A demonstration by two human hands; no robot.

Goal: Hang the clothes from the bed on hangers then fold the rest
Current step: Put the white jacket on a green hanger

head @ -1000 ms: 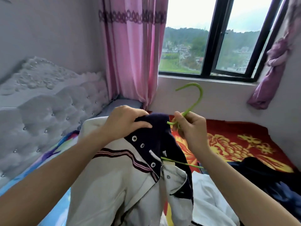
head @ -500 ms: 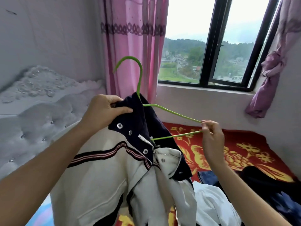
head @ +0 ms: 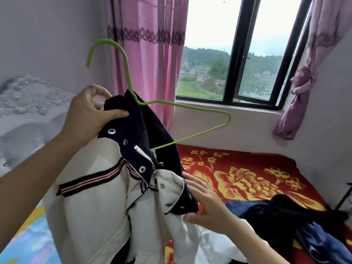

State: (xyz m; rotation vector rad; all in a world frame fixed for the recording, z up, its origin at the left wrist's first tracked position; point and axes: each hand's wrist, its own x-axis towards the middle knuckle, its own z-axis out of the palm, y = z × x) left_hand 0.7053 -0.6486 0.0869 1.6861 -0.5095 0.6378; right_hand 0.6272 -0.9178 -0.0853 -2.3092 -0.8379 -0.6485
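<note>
Above the bed (head: 247, 180), the right hand (head: 207, 206) has quit the hanger (head: 190, 107) and lies open against the jacket (head: 91, 216) front, while the left hand (head: 85, 115) pinches the collar (head: 133, 130); second shoulder pending.

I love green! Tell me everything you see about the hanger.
The green hanger is a thin rod, seemingly coated wire, bent into a triangle with a hook on top curling left. It tilts, raised over the bed. Its right corner sticks out bare; its left side hides inside the jacket at its dark collar, which the left hand grips.
</note>
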